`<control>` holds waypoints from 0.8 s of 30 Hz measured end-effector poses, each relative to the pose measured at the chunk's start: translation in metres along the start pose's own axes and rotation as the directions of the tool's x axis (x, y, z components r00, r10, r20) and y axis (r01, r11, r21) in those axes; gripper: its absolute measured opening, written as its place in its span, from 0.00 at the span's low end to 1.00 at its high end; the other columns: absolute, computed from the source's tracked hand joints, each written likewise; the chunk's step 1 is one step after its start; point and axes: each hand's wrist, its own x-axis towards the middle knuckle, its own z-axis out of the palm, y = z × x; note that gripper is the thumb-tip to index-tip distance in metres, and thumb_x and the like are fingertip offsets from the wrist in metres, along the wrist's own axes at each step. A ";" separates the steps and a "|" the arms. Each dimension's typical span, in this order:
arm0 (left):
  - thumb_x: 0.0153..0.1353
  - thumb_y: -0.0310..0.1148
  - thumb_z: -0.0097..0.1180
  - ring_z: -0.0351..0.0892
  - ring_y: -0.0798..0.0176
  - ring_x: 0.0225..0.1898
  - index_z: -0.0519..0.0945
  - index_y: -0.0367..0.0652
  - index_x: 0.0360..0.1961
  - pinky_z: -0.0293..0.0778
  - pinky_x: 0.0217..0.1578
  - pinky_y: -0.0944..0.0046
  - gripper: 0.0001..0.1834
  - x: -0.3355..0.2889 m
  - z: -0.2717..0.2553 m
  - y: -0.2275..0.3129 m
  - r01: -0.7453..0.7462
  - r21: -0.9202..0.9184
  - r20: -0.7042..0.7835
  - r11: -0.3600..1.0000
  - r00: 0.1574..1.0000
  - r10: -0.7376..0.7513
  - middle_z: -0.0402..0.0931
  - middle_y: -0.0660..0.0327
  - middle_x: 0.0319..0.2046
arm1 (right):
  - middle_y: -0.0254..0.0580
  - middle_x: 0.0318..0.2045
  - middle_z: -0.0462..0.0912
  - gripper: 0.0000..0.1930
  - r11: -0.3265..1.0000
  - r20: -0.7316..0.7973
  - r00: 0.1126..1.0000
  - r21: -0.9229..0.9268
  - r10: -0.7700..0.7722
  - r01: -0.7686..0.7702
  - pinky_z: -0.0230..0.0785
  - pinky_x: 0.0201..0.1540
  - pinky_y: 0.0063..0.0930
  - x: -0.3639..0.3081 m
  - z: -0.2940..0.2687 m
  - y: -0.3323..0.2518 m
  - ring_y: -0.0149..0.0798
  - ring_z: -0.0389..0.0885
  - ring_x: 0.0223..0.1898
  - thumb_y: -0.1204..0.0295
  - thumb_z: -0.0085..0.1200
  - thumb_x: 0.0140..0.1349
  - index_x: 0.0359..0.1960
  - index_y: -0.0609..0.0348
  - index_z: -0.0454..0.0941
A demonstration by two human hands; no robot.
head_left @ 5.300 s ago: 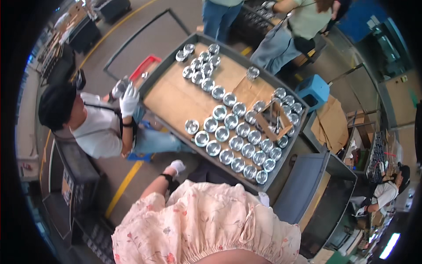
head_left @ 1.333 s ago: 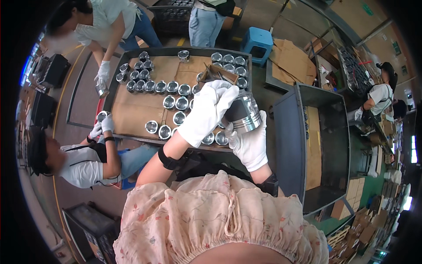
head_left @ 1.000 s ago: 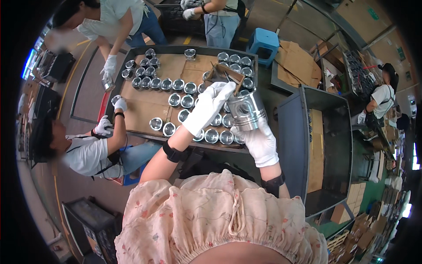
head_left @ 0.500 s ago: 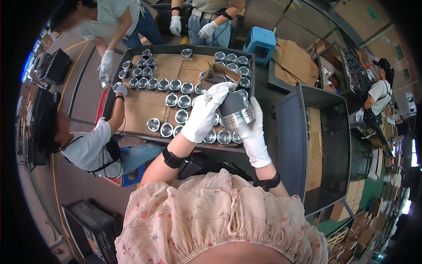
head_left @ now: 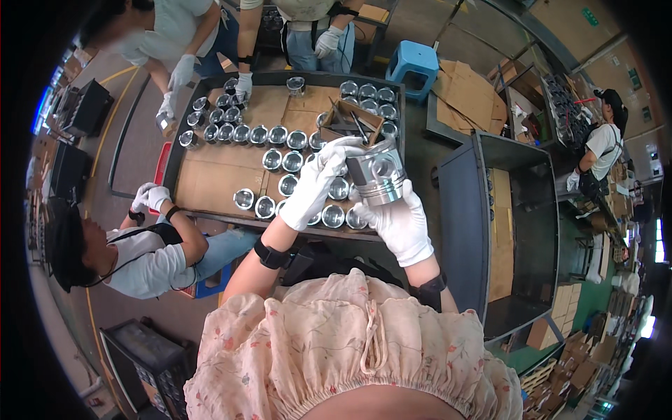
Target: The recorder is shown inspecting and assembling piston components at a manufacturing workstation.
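Note:
Held up over the near right part of the table is an engine piston (head_left: 378,183), silver with ring grooves at its lower end and a round pin hole facing up. My right hand (head_left: 400,227), in a white glove, cups it from below and the right, fingers wrapped round its grooved end. Closed at its upper left edge is my left hand (head_left: 323,175), also gloved, its fingertips on the skirt. Beneath my hands, several more pistons (head_left: 288,185) stand in rows on the cardboard-covered table (head_left: 210,183). Some are hidden by my gloves and forearms.
A small open cardboard box (head_left: 353,119) holding dark sticks sits just beyond the piston. Co-workers' gloved hands (head_left: 243,87) are at the far and left edges. A blue stool (head_left: 413,68) stands beyond the right corner; a grey metal cabinet (head_left: 483,231) is at right.
The piston has turned in my hands, bringing its pin hole into view. My right hand has shifted underneath it. One co-worker at left has drawn both hands together; another reaches onto the table.

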 end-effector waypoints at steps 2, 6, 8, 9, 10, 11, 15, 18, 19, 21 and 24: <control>0.73 0.39 0.40 0.70 0.68 0.56 0.74 0.37 0.56 0.61 0.60 0.65 0.20 -0.004 0.002 -0.008 0.130 -0.045 -0.094 0.990 0.987 -0.134 0.73 0.61 0.55 | 0.64 0.60 0.63 0.33 0.992 -0.026 0.998 -0.109 -0.061 0.058 0.70 0.57 0.63 -0.001 0.002 -0.002 0.65 0.66 0.60 0.72 0.56 0.61 0.65 0.62 0.54; 0.72 0.34 0.44 0.69 0.71 0.55 0.71 0.37 0.59 0.63 0.58 0.70 0.19 -0.017 -0.003 -0.028 0.290 -0.028 -0.060 0.957 0.955 -0.292 0.73 0.62 0.53 | 0.43 0.56 0.67 0.40 0.660 0.041 0.918 -0.683 -0.394 0.314 0.72 0.56 0.37 0.004 0.010 -0.001 0.41 0.73 0.55 0.86 0.60 0.47 0.63 0.54 0.57; 0.71 0.33 0.46 0.69 0.71 0.53 0.70 0.35 0.59 0.64 0.56 0.71 0.19 -0.020 -0.001 -0.026 0.273 0.101 -0.075 0.957 0.961 -0.266 0.75 0.60 0.51 | 0.42 0.55 0.67 0.41 0.258 0.196 0.821 -0.888 -0.536 0.380 0.72 0.55 0.34 0.009 -0.001 0.002 0.37 0.72 0.55 0.84 0.66 0.42 0.60 0.54 0.59; 0.71 0.33 0.46 0.69 0.71 0.52 0.70 0.35 0.59 0.65 0.55 0.70 0.20 -0.018 0.003 -0.014 0.305 0.221 -0.040 0.926 0.952 -0.304 0.75 0.60 0.50 | 0.42 0.54 0.66 0.41 0.258 0.178 0.798 -0.887 -0.576 0.384 0.72 0.55 0.31 0.009 0.005 0.005 0.36 0.72 0.54 0.82 0.70 0.40 0.58 0.56 0.60; 0.70 0.33 0.46 0.70 0.71 0.51 0.69 0.34 0.59 0.66 0.54 0.70 0.20 -0.017 0.006 -0.008 0.326 0.339 -0.009 0.883 0.939 -0.344 0.75 0.59 0.50 | 0.42 0.54 0.66 0.41 0.253 0.177 0.794 -0.888 -0.581 0.383 0.72 0.55 0.31 0.009 0.003 0.005 0.36 0.72 0.54 0.82 0.70 0.40 0.58 0.56 0.60; 0.70 0.34 0.47 0.72 0.69 0.50 0.69 0.33 0.59 0.68 0.53 0.68 0.21 -0.018 0.007 -0.013 0.297 0.322 0.000 0.899 0.950 -0.313 0.76 0.58 0.50 | 0.42 0.55 0.66 0.41 0.137 0.206 0.766 -0.924 -0.610 0.357 0.71 0.55 0.31 0.009 -0.001 0.005 0.36 0.72 0.54 0.82 0.70 0.39 0.58 0.56 0.60; 0.71 0.36 0.47 0.71 0.68 0.52 0.70 0.33 0.58 0.67 0.55 0.66 0.20 -0.025 0.009 -0.021 0.300 0.213 -0.012 0.930 0.953 -0.304 0.75 0.58 0.50 | 0.42 0.55 0.65 0.42 -0.139 0.310 0.696 -0.946 -0.648 0.291 0.69 0.57 0.31 0.011 -0.014 0.004 0.37 0.70 0.55 0.81 0.71 0.38 0.57 0.58 0.60; 0.69 0.31 0.48 0.73 0.69 0.49 0.73 0.33 0.55 0.68 0.53 0.69 0.17 -0.019 0.015 -0.021 0.339 0.080 -0.176 0.937 0.930 -0.322 0.77 0.58 0.47 | 0.42 0.53 0.66 0.41 -0.148 0.300 0.687 -0.951 -0.662 0.272 0.70 0.56 0.31 0.010 -0.011 0.004 0.38 0.70 0.54 0.81 0.71 0.38 0.56 0.58 0.61; 0.68 0.34 0.51 0.72 0.67 0.52 0.69 0.33 0.58 0.67 0.56 0.68 0.22 -0.017 0.009 -0.036 0.307 0.042 -0.162 0.951 0.941 -0.297 0.74 0.57 0.50 | 0.41 0.53 0.66 0.42 0.020 0.217 0.728 -0.953 -0.651 0.302 0.70 0.56 0.32 0.010 -0.009 0.003 0.38 0.70 0.54 0.82 0.72 0.37 0.56 0.58 0.61; 0.66 0.36 0.54 0.72 0.66 0.52 0.66 0.33 0.60 0.67 0.56 0.67 0.26 -0.012 0.017 -0.037 0.239 0.026 -0.190 0.971 0.955 -0.230 0.73 0.56 0.52 | 0.41 0.54 0.67 0.40 0.230 0.118 0.809 -0.926 -0.575 0.299 0.72 0.55 0.35 0.008 -0.009 0.003 0.40 0.71 0.55 0.80 0.69 0.42 0.58 0.58 0.60; 0.54 0.39 0.66 0.68 0.60 0.58 0.57 0.35 0.65 0.65 0.60 0.62 0.43 -0.009 0.029 -0.031 0.139 -0.154 -0.105 0.978 0.982 -0.156 0.67 0.54 0.58 | 0.40 0.60 0.64 0.35 0.810 -0.028 0.960 -0.544 -0.280 0.220 0.72 0.56 0.37 -0.004 0.007 -0.002 0.43 0.72 0.57 0.80 0.62 0.52 0.61 0.57 0.59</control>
